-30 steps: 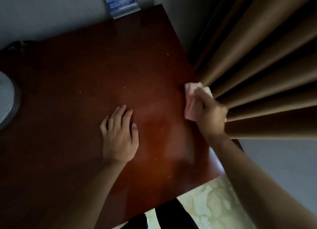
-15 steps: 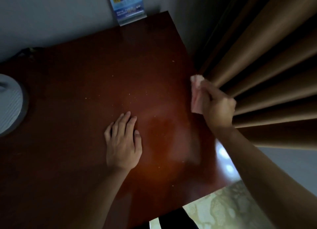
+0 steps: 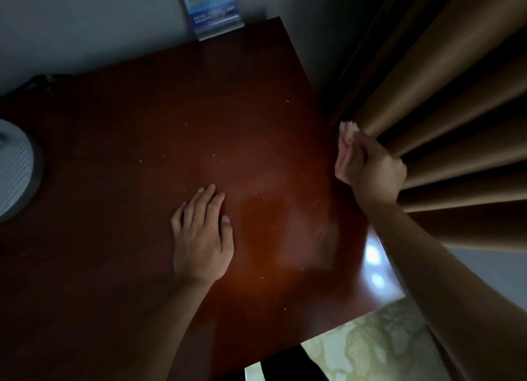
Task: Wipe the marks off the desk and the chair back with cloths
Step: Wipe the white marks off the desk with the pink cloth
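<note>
The dark red-brown desk (image 3: 148, 129) fills the view, with several pale specks scattered over its middle and a smeared patch near the right side. My left hand (image 3: 204, 233) lies flat on the desk with straight fingers. My right hand (image 3: 370, 169) grips a folded pinkish cloth (image 3: 345, 141) at the desk's right edge, against the curtain. No chair back is in sight.
Brown curtain folds (image 3: 445, 118) hang right beside the desk's right edge. A blue printed card stand (image 3: 212, 9) leans on the wall at the back. A white round object (image 3: 14, 169) sits at the left edge. Patterned floor (image 3: 379, 349) shows below the desk.
My right hand has slid the cloth farther along the right edge, away from me and off toward the curtain. My left hand has stayed flat in place.
</note>
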### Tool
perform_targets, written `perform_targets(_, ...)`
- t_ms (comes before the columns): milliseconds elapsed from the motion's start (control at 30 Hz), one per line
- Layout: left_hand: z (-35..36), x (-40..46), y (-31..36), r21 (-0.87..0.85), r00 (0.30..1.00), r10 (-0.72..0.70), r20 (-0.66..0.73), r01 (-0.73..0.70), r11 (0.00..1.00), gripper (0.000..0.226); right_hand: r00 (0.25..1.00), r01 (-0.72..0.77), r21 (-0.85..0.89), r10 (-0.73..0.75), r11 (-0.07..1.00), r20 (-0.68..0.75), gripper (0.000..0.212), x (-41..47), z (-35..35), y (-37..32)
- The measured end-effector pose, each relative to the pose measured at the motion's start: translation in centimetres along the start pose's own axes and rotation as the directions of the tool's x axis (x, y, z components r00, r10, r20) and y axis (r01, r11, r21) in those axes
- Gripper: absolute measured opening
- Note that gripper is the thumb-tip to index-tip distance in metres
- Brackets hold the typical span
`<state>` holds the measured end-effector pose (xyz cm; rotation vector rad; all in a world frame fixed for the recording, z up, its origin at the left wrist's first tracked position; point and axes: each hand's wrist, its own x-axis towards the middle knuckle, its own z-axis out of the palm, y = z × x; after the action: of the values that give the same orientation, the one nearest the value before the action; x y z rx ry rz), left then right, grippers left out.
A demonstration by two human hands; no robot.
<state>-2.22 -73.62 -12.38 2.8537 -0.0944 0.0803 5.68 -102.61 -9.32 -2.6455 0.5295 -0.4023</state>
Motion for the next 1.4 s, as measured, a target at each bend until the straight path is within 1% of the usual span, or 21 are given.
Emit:
perform_targets(33, 0.0, 0.1, 0.0, -0.003, 1.0, -0.001, -0.007, 0.001, 1.0, 0.045, 1.0, 0.02, -0.002, -0.02, 1.0, -0.022, 0.022, -0.6, -0.3, -0.3)
perform_targets(67, 0.1, 0.3, 0.2, -0.008, 1.0, -0.008, -0.02, 0.008, 1.0, 0.044, 0.999, 0.052, 0.001, -0.052, 0.999, -0.008, 0.02, -1.3, -0.5, -0.9)
perform_targets(100, 0.2, 0.5, 0.3, -0.009, 0.999, -0.015, -0.032, 0.015, 1.0, 0.044, 0.992, 0.126, 0.009, -0.126, 0.992, 0.009, 0.018, -2.2, -0.1, -2.0)
perform_targets(167, 0.0, 0.4, 0.4, -0.004, 0.999, -0.031, -0.044, 0.031, 1.0, 0.044, 0.948, 0.306, 0.082, -0.312, 0.948, 0.067, 0.013, -5.1, 1.5, -4.6)
perform_targets(233, -0.1, 0.2, 0.1, -0.002, 0.998, -0.039, -0.055, 0.039, 0.999, 0.043, 0.9, 0.421, 0.084, -0.428, 0.903, 0.083, 0.02, -7.8, 3.6, -6.6)
perform_targets(267, -0.1, 0.1, 0.1, -0.007, 0.997, -0.045, -0.059, 0.045, 0.999, 0.043, 0.898, 0.427, 0.071, -0.432, 0.901, 0.081, 0.025, -8.2, 4.5, -6.8)
perform_targets(367, -0.3, -0.1, -0.3, -0.052, 0.992, -0.084, -0.09, 0.079, 0.996, 0.042, 0.946, 0.301, 0.07, -0.307, 0.951, 0.105, 0.036, -7.0, 4.9, -6.0)
perform_targets(400, -0.5, -0.1, -0.7, -0.063, 0.991, -0.092, -0.101, 0.086, 0.994, 0.042, 0.95, 0.286, 0.048, -0.29, 0.957, 0.114, 0.039, -6.4, 5.0, -5.7)
perform_targets(500, -1.3, -0.4, -3.0, -0.063, 0.989, -0.091, -0.119, 0.084, 0.994, 0.041, 0.947, 0.285, -0.021, -0.278, 0.958, 0.161, 0.038, -4.1, 5.8, -7.6)
perform_targets(600, -2.5, -0.2, -6.6, -0.05, 0.986, -0.107, -0.13, 0.101, 0.994, 0.042, 0.965, 0.192, 0.033, -0.194, 0.981, 0.176, 0.035, -3.6, 6.2, -11.3)
perform_targets(667, -3.0, 0.3, -8.7, -0.039, 0.983, -0.131, -0.13, 0.127, 0.991, 0.042, 0.974, 0.184, 0.071, -0.192, 0.98, 0.12, 0.033, -4.0, 5.6, -13.7)
perform_targets(700, -3.1, 0.5, -9.5, -0.043, 0.98, -0.144, -0.137, 0.139, 0.989, 0.042, 0.97, 0.219, 0.1, -0.228, 0.971, 0.088, 0.033, -4.8, 5.4, -14.9)
perform_targets(767, -3.0, 0.7, -10.5, -0.098, 0.97, -0.186, -0.156, 0.173, 0.98, 0.041, 0.941, 0.311, 0.198, -0.33, 0.93, 0.07, 0.034, -8.0, 5.5, -18.0)
perform_targets(833, -2.9, 0.8, -10.6, -0.18, 0.955, -0.227, -0.189, 0.194, 0.964, 0.041, 0.884, 0.406, 0.304, -0.455, 0.862, 0.109, 0.031, -11.9, 6.7, -21.4)
perform_targets(900, -2.9, 0.8, -10.3, -0.253, 0.944, -0.255, -0.208, 0.2, 0.947, 0.042, 0.809, 0.498, 0.279, -0.556, 0.821, 0.191, 0.029, -14.6, 8.7, -23.8)
perform_targets(967, -3.2, 0.7, -10.4, -0.275, 0.944, -0.256, -0.209, 0.194, 0.942, 0.041, 0.754, 0.555, 0.237, -0.602, 0.798, 0.263, 0.036, -15.5, 10.5, -24.6)
perform_targets(1033, -3.3, 0.8, -10.5, -0.26, 0.952, -0.23, -0.2, 0.175, 0.95, 0.044, 0.731, 0.607, 0.189, -0.636, 0.772, 0.248, 0.041, -15.0, 11.5, -23.7)
perform_targets(1100, -3.2, 0.9, -10.8, -0.21, 0.965, -0.189, -0.184, 0.149, 0.966, 0.043, 0.732, 0.631, 0.162, -0.652, 0.758, 0.198, 0.038, -14.2, 12.0, -22.6)
perform_targets(1267, -3.0, 0.5, -10.9, -0.094, 0.992, -0.063, -0.114, 0.052, 0.994, 0.039, 0.794, 0.573, 0.117, -0.585, 0.811, 0.165, 0.035, -12.4, 11.5, -21.0)
perform_targets(1333, -3.0, 0.6, -10.9, -0.068, 0.994, 0.0, -0.106, -0.007, 0.998, 0.039, 0.832, 0.522, 0.089, -0.529, 0.848, 0.168, 0.038, -11.1, 11.2, -19.3)
perform_targets(1400, -3.0, 0.9, -10.5, -0.062, 0.994, 0.035, -0.106, -0.042, 0.997, 0.038, 0.892, 0.421, 0.063, -0.426, 0.905, 0.152, 0.041, -9.0, 9.7, -17.2)
